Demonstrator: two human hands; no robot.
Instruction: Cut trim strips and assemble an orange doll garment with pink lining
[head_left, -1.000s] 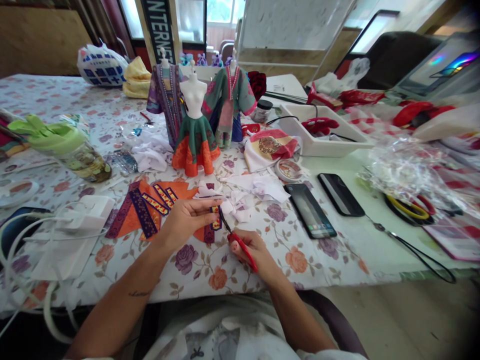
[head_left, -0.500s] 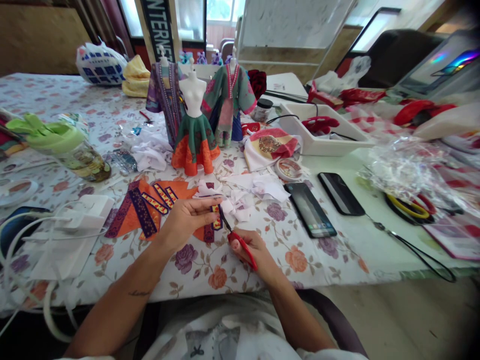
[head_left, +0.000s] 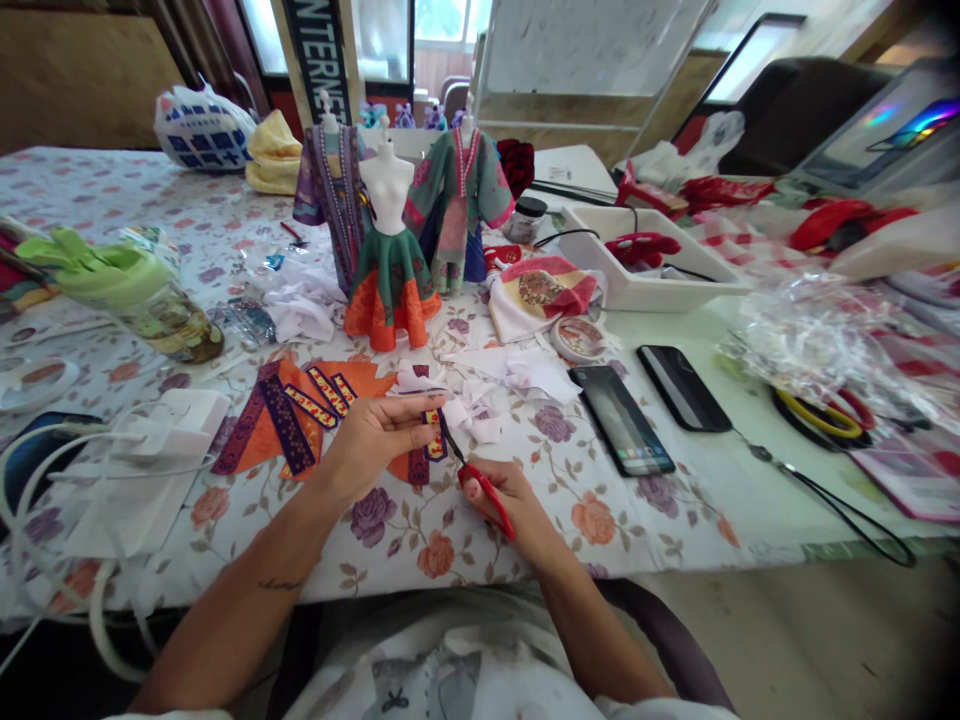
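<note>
Between thumb and fingers, my left hand [head_left: 381, 435] pinches a small purple-edged strip [head_left: 435, 440] with a yellow and red pattern. My right hand [head_left: 506, 500] is closed around red-handled scissors [head_left: 487, 497]. Their dark blades lie along the strip's right edge; whether they cut into it I cannot tell. To the left of my left hand, orange fabric [head_left: 259, 435] lies flat, with a dark purple strip [head_left: 287, 425] and several patterned strips [head_left: 309, 406] on it. White scraps [head_left: 480, 405] lie just beyond my hands.
Behind the scraps stands a white mannequin [head_left: 388, 190] in a green and orange skirt, with two dressed figures behind. Two phones, one a lit smartphone [head_left: 622, 420], lie to the right. A power strip [head_left: 127, 490] with cables is at left, near a green-lidded bottle [head_left: 142, 300].
Almost nothing differs. The scissors and both hands keep nearly the same place, and the whole view has shifted very slightly.
</note>
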